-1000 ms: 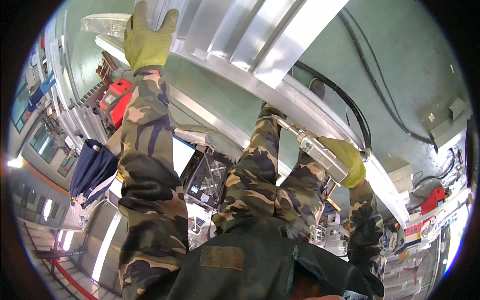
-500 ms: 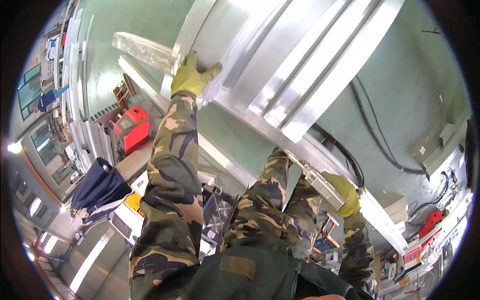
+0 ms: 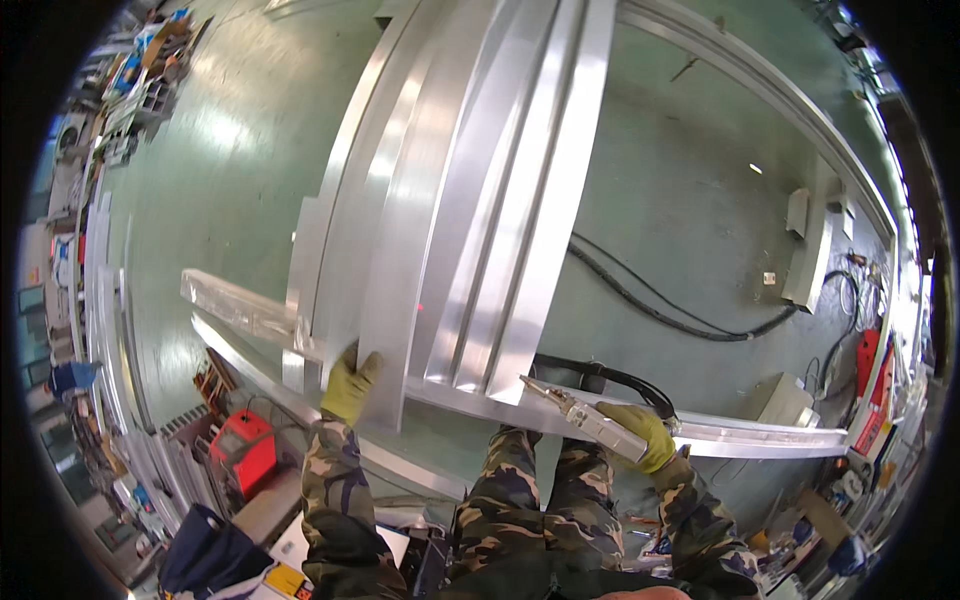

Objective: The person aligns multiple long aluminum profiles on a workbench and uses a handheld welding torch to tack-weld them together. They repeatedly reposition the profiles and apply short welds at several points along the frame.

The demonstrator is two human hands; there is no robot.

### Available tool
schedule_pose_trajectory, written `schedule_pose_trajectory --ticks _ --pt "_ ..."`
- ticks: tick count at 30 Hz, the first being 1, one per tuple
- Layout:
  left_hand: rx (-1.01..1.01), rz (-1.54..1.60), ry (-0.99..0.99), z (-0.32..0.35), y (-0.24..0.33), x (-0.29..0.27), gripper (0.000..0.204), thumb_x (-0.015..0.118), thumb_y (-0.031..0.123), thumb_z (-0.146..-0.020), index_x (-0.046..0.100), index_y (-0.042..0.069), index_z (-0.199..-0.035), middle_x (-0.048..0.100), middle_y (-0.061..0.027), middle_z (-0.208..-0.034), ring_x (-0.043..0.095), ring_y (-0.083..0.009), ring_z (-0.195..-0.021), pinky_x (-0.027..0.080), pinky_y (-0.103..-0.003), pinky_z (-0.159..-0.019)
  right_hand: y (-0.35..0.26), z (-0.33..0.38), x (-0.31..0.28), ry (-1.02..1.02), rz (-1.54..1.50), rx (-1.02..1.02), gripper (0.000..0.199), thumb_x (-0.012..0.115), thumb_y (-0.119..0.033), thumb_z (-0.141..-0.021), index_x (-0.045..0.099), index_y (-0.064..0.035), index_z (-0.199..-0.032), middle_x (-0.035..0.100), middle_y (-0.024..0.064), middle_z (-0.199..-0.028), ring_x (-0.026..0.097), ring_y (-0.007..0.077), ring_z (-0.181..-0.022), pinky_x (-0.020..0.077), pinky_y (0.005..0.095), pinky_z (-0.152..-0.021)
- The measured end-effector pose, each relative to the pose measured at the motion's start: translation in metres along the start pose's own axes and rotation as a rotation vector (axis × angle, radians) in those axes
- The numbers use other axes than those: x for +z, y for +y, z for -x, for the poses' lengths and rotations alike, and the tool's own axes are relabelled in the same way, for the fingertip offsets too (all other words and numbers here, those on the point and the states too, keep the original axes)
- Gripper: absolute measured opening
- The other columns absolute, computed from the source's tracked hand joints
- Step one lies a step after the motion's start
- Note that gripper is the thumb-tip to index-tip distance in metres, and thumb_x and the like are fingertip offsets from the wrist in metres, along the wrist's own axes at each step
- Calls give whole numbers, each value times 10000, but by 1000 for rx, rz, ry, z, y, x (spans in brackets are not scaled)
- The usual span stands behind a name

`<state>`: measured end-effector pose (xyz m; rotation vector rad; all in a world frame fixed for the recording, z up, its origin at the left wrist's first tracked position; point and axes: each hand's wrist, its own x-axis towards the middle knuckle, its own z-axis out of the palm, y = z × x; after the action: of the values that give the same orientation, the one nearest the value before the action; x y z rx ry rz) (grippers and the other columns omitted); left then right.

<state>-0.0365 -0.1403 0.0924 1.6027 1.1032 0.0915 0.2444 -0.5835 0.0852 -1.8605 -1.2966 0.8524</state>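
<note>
Yellow-green gloves (image 3: 350, 385), camouflage sleeves (image 3: 335, 500), silver metal profiles (image 3: 480, 200), possibly red machine (image 3: 243, 450)

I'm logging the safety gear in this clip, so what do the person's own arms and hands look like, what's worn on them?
Both arms are in long camouflage sleeves, patterned in green, brown and tan patches, matching the trousers below. The left hand and the right hand each wear a yellow-green work glove that covers the fingers fully and ends at the sleeve cuff. No markings or straps can be made out on them.
</note>
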Motion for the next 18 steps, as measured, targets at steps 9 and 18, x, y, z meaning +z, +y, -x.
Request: schedule_pose_trajectory --ticks 9,18 --pt "49 -103 116 50 27 115 427 750 415 -969 726 14 -1111 746 -100 -897 668 -182 -782 536 -342 -721 -8 15 -37 418 -27 220 579 825 -123 -852 597 -1 -1370 720 172 -1177 721 327 -1042 578 403 -908" --pt "19 -291 114 100 16 159 480 717 488 -963 721 28 -1101 739 -205 -925 725 -387 -870 553 -419 -768 5 32 -38 523 -377 326 551 797 -53 -884 596 -10 -1395 735 127 -1193 720 219 -1046 570 338 -920"
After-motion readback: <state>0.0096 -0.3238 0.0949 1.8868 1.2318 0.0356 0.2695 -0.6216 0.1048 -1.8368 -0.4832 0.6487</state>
